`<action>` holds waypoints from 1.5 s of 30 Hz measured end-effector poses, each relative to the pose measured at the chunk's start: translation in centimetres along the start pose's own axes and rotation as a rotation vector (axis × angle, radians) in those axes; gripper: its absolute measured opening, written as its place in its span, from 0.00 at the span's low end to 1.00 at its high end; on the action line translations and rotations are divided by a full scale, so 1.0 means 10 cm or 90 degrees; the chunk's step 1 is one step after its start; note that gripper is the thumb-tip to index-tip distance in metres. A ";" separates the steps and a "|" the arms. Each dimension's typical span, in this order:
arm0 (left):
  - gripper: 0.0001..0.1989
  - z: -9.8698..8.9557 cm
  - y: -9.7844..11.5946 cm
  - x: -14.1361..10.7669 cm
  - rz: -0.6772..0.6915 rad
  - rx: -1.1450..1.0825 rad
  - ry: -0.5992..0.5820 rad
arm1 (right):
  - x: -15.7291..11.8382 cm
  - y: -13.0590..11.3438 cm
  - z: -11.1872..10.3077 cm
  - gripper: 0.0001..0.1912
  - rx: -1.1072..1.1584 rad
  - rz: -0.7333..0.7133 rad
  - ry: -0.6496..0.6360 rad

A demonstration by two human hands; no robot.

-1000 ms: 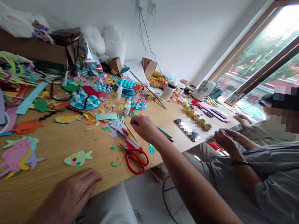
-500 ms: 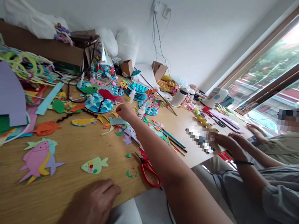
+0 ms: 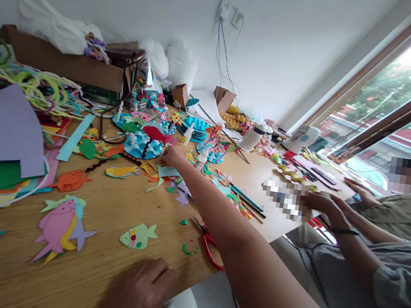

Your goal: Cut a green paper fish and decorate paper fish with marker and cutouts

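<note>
My right hand [image 3: 171, 156] is stretched across the table, its fingers curled closed beside a red paper fish [image 3: 157, 135] on a wavy blue base [image 3: 141, 146]. What the fingertips hold, if anything, is hidden. Near the table's front edge rests my left hand [image 3: 147, 283], loosely curled, with nothing showing in it. Just beyond it lies a pale green paper fish [image 3: 138, 236] with coloured dots. Left of that is a stack of pink, yellow and purple paper fish [image 3: 59, 228]. Red-handled scissors [image 3: 211, 249] lie partly under my right forearm.
Glue bottles [image 3: 202, 158], paper scraps and pencils [image 3: 247, 200] lie around my right arm. Coloured paper [image 3: 2, 128] and pipe cleaners [image 3: 42, 90] are heaped at the left. A white bottle [image 3: 253, 136] stands farther back. Co-workers' hands [image 3: 326, 206] are at the right.
The view has shifted, so the scene sits slightly farther right and lower. Against the table, my right hand has moved slightly left, closer to the red fish. My left hand stays curled.
</note>
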State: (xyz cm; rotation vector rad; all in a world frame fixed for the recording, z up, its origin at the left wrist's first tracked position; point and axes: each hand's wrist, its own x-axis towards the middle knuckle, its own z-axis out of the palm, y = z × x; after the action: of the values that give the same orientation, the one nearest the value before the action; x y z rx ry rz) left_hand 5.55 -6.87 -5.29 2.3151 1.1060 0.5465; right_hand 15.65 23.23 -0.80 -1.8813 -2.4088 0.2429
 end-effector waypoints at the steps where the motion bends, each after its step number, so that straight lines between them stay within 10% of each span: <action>1: 0.22 0.01 -0.01 0.00 0.000 -0.003 0.005 | 0.00 -0.01 0.00 0.13 -0.002 0.003 0.000; 20: 0.20 -0.01 0.01 -0.02 -0.002 -0.041 0.044 | -0.16 -0.05 -0.28 0.08 0.084 0.023 0.000; 32: 0.11 -0.64 0.06 0.07 -0.244 -0.508 0.390 | -1.89 -0.30 -0.60 0.06 0.538 -0.107 -0.071; 45: 0.09 -0.71 0.18 0.21 -0.203 -0.562 0.386 | -2.48 -0.43 -0.44 0.06 0.410 -0.209 0.059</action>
State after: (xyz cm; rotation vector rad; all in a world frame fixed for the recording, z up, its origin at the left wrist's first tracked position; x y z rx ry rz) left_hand 3.93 -4.24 1.65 1.2062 1.1286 1.3329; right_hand 18.35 -1.42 5.20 -1.1781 -2.1625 0.7721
